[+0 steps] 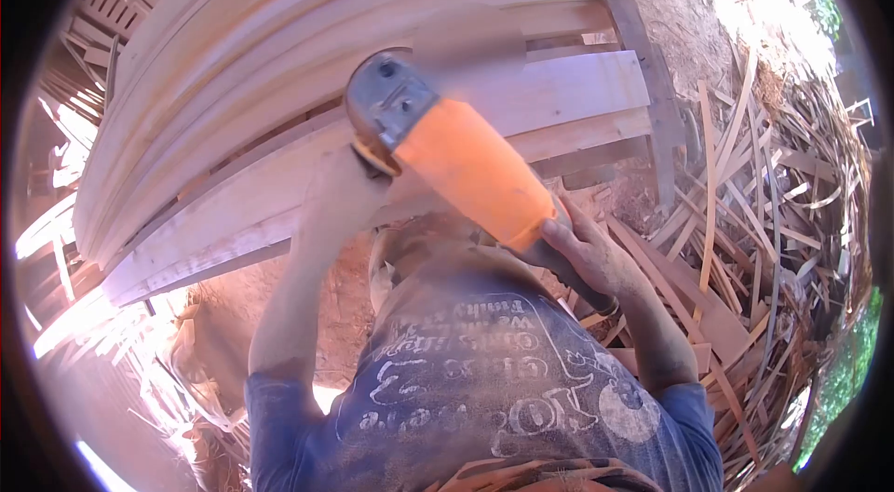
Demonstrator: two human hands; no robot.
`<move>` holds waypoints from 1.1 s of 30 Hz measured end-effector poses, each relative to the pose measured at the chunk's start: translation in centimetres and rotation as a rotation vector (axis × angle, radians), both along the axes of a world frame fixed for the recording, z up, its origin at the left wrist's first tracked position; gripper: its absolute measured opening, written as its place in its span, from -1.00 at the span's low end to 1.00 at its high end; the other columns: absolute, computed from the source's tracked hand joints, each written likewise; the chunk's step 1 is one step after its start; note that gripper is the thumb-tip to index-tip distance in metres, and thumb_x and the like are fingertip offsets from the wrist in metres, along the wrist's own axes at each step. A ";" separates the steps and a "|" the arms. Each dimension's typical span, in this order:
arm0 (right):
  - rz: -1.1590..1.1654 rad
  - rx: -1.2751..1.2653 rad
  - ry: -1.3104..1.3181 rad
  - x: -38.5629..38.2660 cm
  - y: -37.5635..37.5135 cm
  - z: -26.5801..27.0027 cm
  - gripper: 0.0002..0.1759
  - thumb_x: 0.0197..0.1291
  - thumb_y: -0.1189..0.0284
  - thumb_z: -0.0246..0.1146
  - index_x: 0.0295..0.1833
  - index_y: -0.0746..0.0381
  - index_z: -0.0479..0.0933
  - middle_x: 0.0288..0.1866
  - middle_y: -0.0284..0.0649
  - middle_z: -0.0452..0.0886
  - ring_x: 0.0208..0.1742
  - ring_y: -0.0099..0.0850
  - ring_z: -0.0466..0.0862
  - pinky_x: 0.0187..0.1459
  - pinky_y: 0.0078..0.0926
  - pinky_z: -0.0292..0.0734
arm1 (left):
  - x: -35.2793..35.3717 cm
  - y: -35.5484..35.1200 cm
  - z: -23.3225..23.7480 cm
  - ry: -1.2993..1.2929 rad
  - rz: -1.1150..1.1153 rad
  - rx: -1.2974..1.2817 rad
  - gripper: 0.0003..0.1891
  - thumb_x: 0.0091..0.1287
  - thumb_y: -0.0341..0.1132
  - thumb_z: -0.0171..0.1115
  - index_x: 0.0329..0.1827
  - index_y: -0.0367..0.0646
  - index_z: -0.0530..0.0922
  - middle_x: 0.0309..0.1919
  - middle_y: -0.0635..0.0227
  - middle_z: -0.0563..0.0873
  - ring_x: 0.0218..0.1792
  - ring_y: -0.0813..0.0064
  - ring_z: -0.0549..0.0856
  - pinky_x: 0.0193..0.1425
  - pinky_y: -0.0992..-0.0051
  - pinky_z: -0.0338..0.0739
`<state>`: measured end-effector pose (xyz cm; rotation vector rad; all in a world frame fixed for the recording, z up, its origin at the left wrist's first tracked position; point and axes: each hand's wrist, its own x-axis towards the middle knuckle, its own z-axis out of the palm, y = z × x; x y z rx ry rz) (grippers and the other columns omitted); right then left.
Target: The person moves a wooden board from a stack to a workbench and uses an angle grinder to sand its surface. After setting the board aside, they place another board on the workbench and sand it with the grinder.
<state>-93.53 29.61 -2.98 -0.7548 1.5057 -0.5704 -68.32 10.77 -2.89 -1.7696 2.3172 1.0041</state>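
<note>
An orange power tool with a grey metal head slants across the middle of the view, over pale wooden boards. My right hand is wrapped round its dark rear end. At the head's lower left, my left hand is closed on a side handle, of which only a small orange-brown and dark part shows. The tool's head lies over the boards; whether it touches them I cannot tell. A blurred patch hangs over the wood just right of the head.
Long curved wooden pieces lie side by side on the bench at upper left. Scattered wood strips cover the ground on the right. More offcuts lie at the left edge. Reddish soil shows below the bench.
</note>
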 end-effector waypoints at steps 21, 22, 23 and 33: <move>-0.593 0.103 0.146 -11.2 18.2 -2.0 -0.28 0.45 -0.14 -0.06 0.32 0.31 0.38 0.05 -0.18 0.59 -0.01 -0.44 0.60 0.05 -0.49 0.50 | -18.5 4.2 -3.1 0.399 -0.637 0.094 -0.87 0.13 -0.35 0.32 -0.28 -0.14 0.73 -0.32 0.06 0.77 -0.24 0.15 0.78 -0.14 0.24 0.66; -0.696 0.162 0.141 -11.5 18.4 -2.2 -0.28 0.45 -0.16 -0.08 0.29 0.30 0.40 -0.01 -0.20 0.61 -0.09 -0.45 0.62 -0.02 -0.52 0.53 | -20.4 3.9 -2.4 0.330 -0.648 0.033 -0.88 0.14 -0.36 0.31 -0.29 -0.12 0.73 -0.31 0.07 0.77 -0.23 0.14 0.78 -0.13 0.24 0.67; -0.825 0.121 0.200 -11.1 17.9 -3.1 -0.29 0.44 -0.19 -0.09 0.21 0.27 0.44 -0.18 -0.24 0.63 -0.27 -0.48 0.64 -0.25 -0.54 0.57 | -21.7 3.5 -1.8 0.259 -0.655 -0.032 -0.89 0.15 -0.36 0.31 -0.29 -0.11 0.73 -0.30 0.09 0.78 -0.21 0.14 0.79 -0.12 0.25 0.67; -0.347 0.122 0.007 -0.9 8.9 -1.5 -0.39 0.49 -0.04 -0.05 0.28 0.29 0.38 -0.04 -0.16 0.62 -0.12 -0.44 0.63 -0.08 -0.47 0.55 | -2.8 2.3 -3.0 0.228 -0.253 -0.071 -0.85 0.28 -0.30 0.20 -0.21 -0.11 0.69 -0.29 0.05 0.74 -0.19 0.07 0.76 -0.13 0.19 0.64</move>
